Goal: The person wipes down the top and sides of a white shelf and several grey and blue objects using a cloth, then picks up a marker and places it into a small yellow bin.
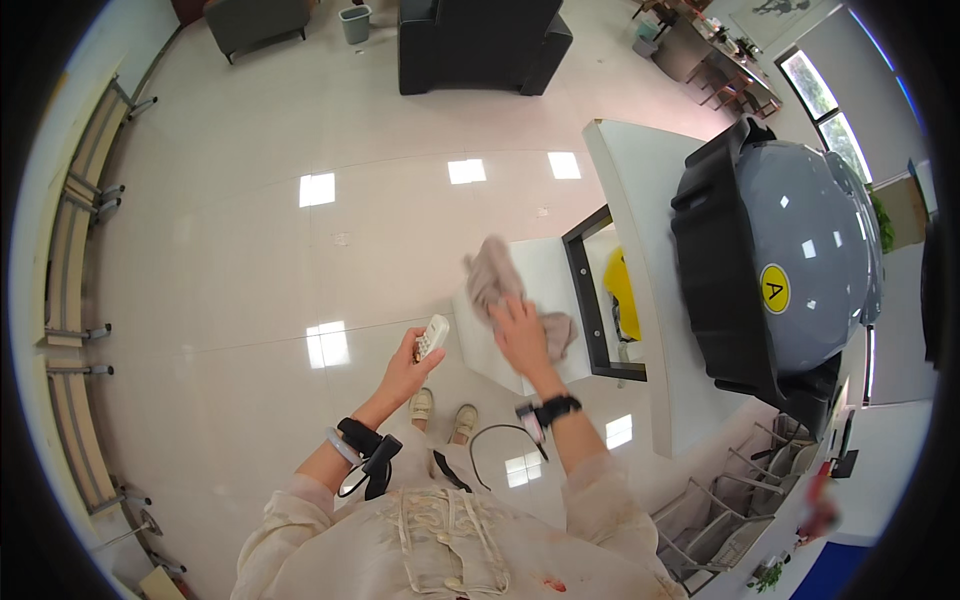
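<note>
A white remote control (432, 337) with buttons is gripped in my left hand (409, 369), which is raised over the floor. My right hand (523, 339) lies on a crumpled greyish-pink cloth (495, 279); part of the cloth hangs out on the hand's other side. Whether my right fingers pinch the cloth or only press on it cannot be told. Below the cloth is a white panel surface (475, 337) of the cabinet or stand. Both wrists wear black straps with small devices and cables.
At right, a large grey rounded machine (810, 255) with a black base stands on a white top (652, 300). A yellow object (621, 296) shows inside a black-framed opening. A black armchair (480, 45) and a grey bin (355, 25) are ahead; folded tables (79, 247) line the left wall.
</note>
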Available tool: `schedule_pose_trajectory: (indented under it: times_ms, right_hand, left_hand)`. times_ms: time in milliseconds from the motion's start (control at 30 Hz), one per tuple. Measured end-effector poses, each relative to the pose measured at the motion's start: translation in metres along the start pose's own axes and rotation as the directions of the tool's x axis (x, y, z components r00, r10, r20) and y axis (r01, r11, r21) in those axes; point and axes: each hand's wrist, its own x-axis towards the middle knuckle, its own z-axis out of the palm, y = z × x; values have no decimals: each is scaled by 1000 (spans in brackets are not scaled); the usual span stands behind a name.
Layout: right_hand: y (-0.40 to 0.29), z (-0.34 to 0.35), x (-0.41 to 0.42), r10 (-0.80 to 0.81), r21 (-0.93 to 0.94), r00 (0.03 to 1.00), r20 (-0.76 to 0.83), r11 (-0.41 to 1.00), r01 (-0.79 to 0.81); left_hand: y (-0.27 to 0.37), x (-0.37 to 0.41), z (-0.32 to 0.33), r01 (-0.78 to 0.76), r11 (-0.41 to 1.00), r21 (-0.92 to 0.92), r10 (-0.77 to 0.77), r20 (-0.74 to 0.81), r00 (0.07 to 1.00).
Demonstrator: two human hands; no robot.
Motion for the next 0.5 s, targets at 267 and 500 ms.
schedule_pose_trajectory:
  times_ms: [267, 500]
  right_hand:
    - [32, -16, -70, 296, -97, 941, -163, 945, -314]
    - [61, -3, 49, 386, -112, 900, -203, 904, -413]
  left_hand:
    - [-8, 5, 18, -52, 999, -9, 52, 50, 997]
    - [-9, -12, 40, -104, 995, 5, 103, 86, 991]
